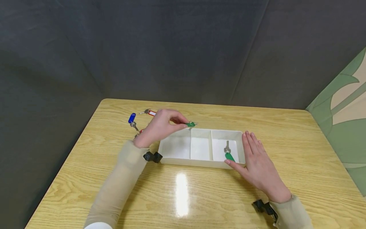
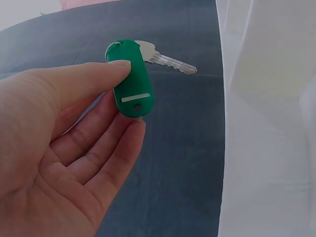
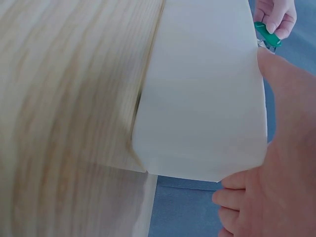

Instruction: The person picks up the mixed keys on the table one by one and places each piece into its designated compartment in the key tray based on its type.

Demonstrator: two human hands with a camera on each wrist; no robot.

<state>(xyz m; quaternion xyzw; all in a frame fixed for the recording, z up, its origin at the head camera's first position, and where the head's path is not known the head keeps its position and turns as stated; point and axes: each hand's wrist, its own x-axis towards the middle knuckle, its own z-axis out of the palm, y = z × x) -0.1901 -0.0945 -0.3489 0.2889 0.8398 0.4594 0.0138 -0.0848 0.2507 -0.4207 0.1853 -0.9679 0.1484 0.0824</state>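
My left hand (image 1: 163,126) pinches a green key tag (image 2: 134,81) between thumb and fingers, above the back rim of a white divided box (image 1: 197,163). From the tag's ring a silver key (image 2: 173,62) sticks out. In the box's right compartment lies another key (image 1: 227,148) with a green tag (image 1: 229,156). My right hand (image 1: 260,167) rests against the box's right end, fingers straight along the end wall and thumb at the front rim. The right wrist view shows the box's smooth outer wall (image 3: 202,94) beside the thumb.
Left of the box, on the wooden table (image 1: 85,178), lie a key with a blue tag (image 1: 132,118) and a key with a red-edged tag (image 1: 152,113). Another red piece there is partly behind my left wrist. A dark curtain (image 1: 171,57) hangs behind the table.
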